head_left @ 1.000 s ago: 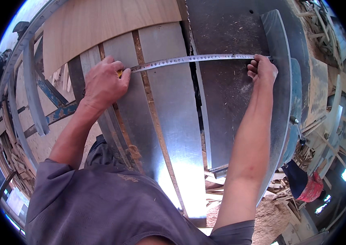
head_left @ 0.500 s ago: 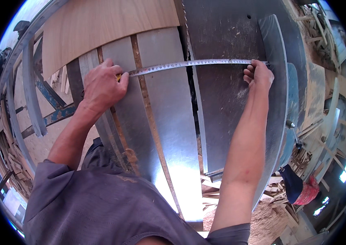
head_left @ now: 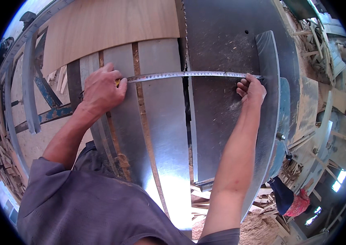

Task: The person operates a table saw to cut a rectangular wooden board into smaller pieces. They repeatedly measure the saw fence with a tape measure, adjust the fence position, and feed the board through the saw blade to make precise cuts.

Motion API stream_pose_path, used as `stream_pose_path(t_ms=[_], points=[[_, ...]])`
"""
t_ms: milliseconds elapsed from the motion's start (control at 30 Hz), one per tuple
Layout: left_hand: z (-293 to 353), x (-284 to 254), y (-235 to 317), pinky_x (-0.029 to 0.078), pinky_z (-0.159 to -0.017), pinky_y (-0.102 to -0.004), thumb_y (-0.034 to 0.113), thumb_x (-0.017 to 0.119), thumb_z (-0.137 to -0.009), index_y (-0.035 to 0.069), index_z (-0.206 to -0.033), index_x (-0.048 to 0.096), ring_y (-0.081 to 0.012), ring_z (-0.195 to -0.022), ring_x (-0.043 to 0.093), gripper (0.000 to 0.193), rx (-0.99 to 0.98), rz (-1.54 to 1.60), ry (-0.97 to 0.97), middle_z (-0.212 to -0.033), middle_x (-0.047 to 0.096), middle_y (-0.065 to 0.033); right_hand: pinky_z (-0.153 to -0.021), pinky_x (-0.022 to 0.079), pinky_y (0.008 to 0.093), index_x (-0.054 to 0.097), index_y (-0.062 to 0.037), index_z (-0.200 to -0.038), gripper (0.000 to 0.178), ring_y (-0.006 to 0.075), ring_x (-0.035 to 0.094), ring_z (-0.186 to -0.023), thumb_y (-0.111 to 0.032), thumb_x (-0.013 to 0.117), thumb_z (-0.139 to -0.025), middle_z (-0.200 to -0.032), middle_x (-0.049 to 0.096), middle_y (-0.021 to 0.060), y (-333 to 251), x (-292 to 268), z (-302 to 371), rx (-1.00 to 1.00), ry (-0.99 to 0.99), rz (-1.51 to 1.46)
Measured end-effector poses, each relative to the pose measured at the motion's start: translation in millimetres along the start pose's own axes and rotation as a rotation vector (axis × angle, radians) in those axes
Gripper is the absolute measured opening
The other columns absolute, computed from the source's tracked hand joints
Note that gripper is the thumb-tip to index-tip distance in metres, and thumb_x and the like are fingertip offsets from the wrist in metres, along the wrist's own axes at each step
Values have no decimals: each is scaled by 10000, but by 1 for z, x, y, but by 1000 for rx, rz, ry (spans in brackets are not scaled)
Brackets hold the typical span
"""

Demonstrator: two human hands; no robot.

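A white tape measure (head_left: 197, 74) stretches across a metal saw table (head_left: 162, 110), with its blade pulled nearly straight. At the left end, my left hand (head_left: 104, 87) is closed around the tape's case, of which only a bit of yellow shows. My right hand (head_left: 252, 90) pinches the blade close to its far end, the other fingers curled. The blade's tip reaches the upright metal fence (head_left: 269, 61) on the right. Between my hands, the tape crosses a dark slot in the table.
A plywood sheet (head_left: 115, 24) lies over the table's far left part. Sawdust fills the table's grooves. A metal frame (head_left: 30, 81) stands at the left. Wood offcuts (head_left: 299, 171) and sawdust are heaped at the right, where a person (head_left: 289, 200) in dark and red clothing is bent over.
The whole view has shifted, so the table and tape appear lower in the picture. Both my hands keep their hold, and the tape stays stretched to the fence.
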State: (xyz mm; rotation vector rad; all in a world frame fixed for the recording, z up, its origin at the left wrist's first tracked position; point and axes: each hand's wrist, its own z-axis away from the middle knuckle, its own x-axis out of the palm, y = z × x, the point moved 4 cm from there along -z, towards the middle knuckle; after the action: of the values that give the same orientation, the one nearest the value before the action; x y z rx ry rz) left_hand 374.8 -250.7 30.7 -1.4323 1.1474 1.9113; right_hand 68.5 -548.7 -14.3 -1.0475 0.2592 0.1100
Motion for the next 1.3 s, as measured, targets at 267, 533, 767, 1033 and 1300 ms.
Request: stream_pose_path(t_ms=[267, 533, 767, 1033, 1300], points=[[-1, 1, 2, 487, -712, -455, 228, 671, -853, 34, -815, 722, -356, -807, 636, 205, -8, 18, -5, -861, 605, -127, -427, 544, 285, 672, 43, -890, 166, 200, 663, -541, -120, 650, -909, -731, 672, 124, -2, 0, -3, -7, -54, 16], [1, 2, -5, 486, -708, -448, 227, 671, -854, 30, -816, 721, -344, -803, 636, 207, -25, 10, -9, -859, 603, -121, -428, 554, 292, 664, 50, -893, 168, 201, 667, -547, -117, 650, -911, -735, 671, 130, -6, 7, 0, 16, -60, 38], [-10, -2, 7, 489, -730, -460, 240, 655, -870, 28, -838, 708, -373, -825, 629, 220, 94, -18, 7, -871, 600, -145, -459, 566, 306, 658, 60, -865, 175, 233, 678, -563, -113, 680, -877, -726, 666, 143, 0, -3, -4, 14, -43, -80], [5, -3, 28, 496, -732, -460, 160, 649, -887, 14, -885, 694, -396, -844, 625, 152, 258, 175, -40, -898, 610, -173, -573, 508, 291, 711, 18, -775, 187, 123, 618, -564, -146, 713, -864, -629, 674, 60, 34, 23, 148, -229, -469, 27], [97, 2, 57, 489, -710, -446, 167, 714, -829, 30, -941, 671, -352, -808, 591, 182, 538, 240, -225, -898, 577, -149, -792, 549, 379, 740, -75, -973, 169, 307, 712, -865, -204, 650, -913, -956, 732, 155, 27, -233, 141, -547, 690, 452]])
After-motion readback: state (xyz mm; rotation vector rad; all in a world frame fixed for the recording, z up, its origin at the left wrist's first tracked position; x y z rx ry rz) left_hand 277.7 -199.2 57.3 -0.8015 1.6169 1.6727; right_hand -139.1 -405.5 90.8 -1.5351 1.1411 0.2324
